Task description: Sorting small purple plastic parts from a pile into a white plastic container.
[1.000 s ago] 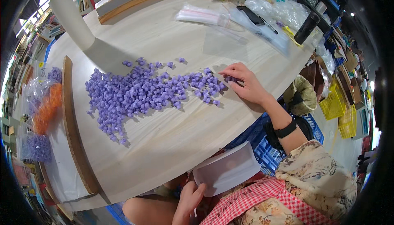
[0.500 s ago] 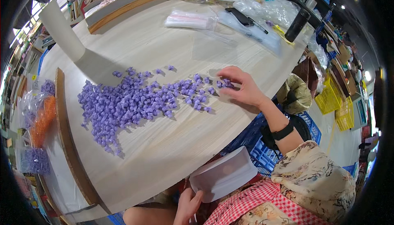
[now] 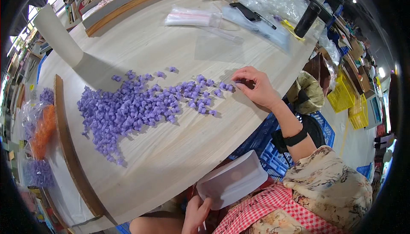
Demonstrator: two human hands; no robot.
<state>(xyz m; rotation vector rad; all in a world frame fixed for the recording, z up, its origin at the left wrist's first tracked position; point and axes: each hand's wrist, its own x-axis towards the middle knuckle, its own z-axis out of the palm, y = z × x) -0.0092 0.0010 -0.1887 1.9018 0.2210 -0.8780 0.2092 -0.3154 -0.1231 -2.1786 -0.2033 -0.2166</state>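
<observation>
A wide heap of small purple knobbly plastic pieces (image 3: 128,108) lies on the pale wood-grain table (image 3: 171,161), thinning out in a trail to the right. At the end of that trail my right hand (image 3: 259,90) rests with thumb and fingers curled together. Several loose purple pieces sit just left of its fingertips; what it holds, if anything, is hidden. My left hand (image 3: 197,213) grips the edge of a shallow white tray (image 3: 234,182) over my lap, below the table's near edge. The part of the tray that shows holds nothing visible.
A white cylinder (image 3: 60,37) stands at the far left. Wooden strips (image 3: 77,148) border the left side, beyond them bags of purple and orange pieces (image 3: 42,127). Clear plastic bags (image 3: 188,17), a phone (image 3: 244,11) and a black bottle (image 3: 308,20) lie or stand at the back. Blue crates (image 3: 273,159) stand below.
My right hand's fingers have closed from an open curve beside the purple pieces at the trail's end. My left hand and the white tray stay put. The view has shifted slightly.
</observation>
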